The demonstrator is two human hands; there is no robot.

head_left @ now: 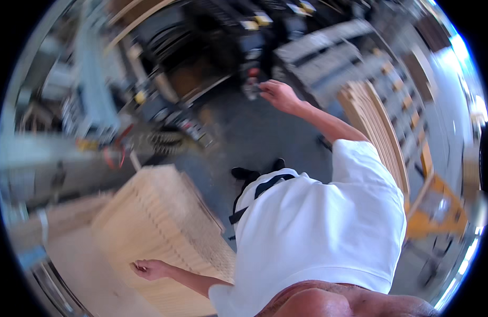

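Observation:
My right hand (281, 96) reaches forward at the upper middle, its fingers partly stretched and a little apart. Just beyond the fingertips is a machine control with a red knob (253, 73); contact cannot be made out. My left hand (150, 269) hangs at the lower left, fingers curled in, with nothing visible in them. Under it, or beside it, lies a big stack of pale wooden boards (154, 211); whether the hand touches the wood I cannot tell.
A dark machine (196, 58) stands ahead. On the right are a bundle of long wooden strips (373, 127), a grey slatted rack (328, 58) and a yellow metal frame (437, 208). Grey metal rails (93, 68) run along the left. Grey floor (244, 127) shows between them.

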